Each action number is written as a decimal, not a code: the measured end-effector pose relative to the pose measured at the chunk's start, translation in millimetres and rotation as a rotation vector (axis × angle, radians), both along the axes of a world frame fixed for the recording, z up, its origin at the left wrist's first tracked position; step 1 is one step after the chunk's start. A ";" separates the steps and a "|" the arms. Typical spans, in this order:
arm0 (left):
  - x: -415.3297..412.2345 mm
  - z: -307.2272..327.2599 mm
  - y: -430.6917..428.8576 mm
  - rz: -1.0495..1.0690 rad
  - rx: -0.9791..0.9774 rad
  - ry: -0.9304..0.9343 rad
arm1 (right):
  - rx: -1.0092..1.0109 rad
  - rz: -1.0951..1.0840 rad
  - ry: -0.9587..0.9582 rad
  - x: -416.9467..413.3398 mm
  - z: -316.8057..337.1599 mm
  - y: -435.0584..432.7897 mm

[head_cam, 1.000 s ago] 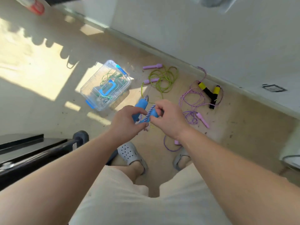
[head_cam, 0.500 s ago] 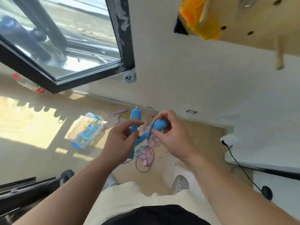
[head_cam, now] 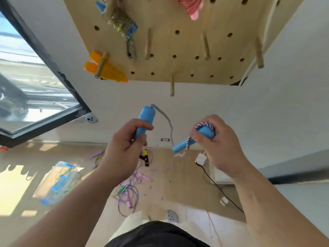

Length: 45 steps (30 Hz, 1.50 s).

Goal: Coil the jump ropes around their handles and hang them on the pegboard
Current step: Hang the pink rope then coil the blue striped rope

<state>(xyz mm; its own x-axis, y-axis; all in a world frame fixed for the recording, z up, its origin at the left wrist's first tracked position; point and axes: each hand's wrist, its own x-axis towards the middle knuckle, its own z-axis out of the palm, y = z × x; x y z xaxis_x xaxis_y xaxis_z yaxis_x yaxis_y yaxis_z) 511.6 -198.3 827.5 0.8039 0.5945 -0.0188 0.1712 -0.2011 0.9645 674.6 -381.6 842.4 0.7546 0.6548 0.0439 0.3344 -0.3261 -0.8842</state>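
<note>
Far left there's a window [head_cam: 35, 77] in the wall [head_cam: 267, 113]. Below it a clear box [head_cam: 57, 182] with blue clips sits on the floor [head_cam: 165, 189] in a sun patch, with something green and blue inside.

Up on the pegboard [head_cam: 178, 41], an orange bundle [head_cam: 106, 69] hangs on a peg at the lower left corner. A greenish coil [head_cam: 121, 20] with blue ends hangs higher, near the top edge.

The left hand [head_cam: 124, 150] has its fingers curled round the lower half of a blue handle [head_cam: 146, 118]. It stands nearly upright in front of the wall, just under the pegboard's bottom edge. The striped rope [head_cam: 168, 120] comes out of its top end and droops down towards the other handle.

A bare peg [head_cam: 172, 86] sticks out at the bottom edge of the pegboard, just above the gap between the hands. Down on the floor under the hands lies a tangle of purple ropes [head_cam: 130, 189] with pink handles, and a yellow and black pair [head_cam: 146, 156] nearer the wall.

The right hand [head_cam: 219, 145] grips the second handle [head_cam: 183, 144], tilted with its free end pointing down and left. The rope is looped over it right where the thumb pinches. The two handles are held apart, not touching.

A pink bundle [head_cam: 192, 6] hangs at the top edge of the pegboard. A black cable [head_cam: 219, 187] trails across the floor on the right.
</note>
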 end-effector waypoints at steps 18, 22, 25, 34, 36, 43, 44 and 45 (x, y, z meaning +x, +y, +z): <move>38.0 20.7 -27.2 -0.222 -0.513 0.141 | -0.412 -0.446 -0.081 -11.3 15.6 -33.3; 40.4 12.5 -37.1 -0.391 -0.392 0.173 | -0.266 -0.338 -0.180 -18.2 19.7 -34.9; 46.4 7.8 -54.0 -0.406 -0.369 0.176 | 0.018 -0.249 0.091 -23.6 27.6 -34.2; 80.4 21.0 -89.7 -0.276 -0.377 0.085 | 0.259 -0.150 0.472 -4.6 28.2 -53.6; 83.6 17.5 -97.2 -0.273 -0.380 0.117 | 0.221 -0.226 0.489 5.0 26.8 -61.9; 103.9 12.6 -137.3 -0.261 -0.135 0.143 | 0.133 -0.218 0.428 22.3 9.3 -86.2; 107.6 13.4 -140.5 -0.246 -0.049 0.161 | 0.133 -0.184 0.459 28.0 8.6 -91.3; 110.8 14.3 -143.4 -0.241 0.026 0.177 | 0.132 -0.155 0.477 34.0 7.6 -96.3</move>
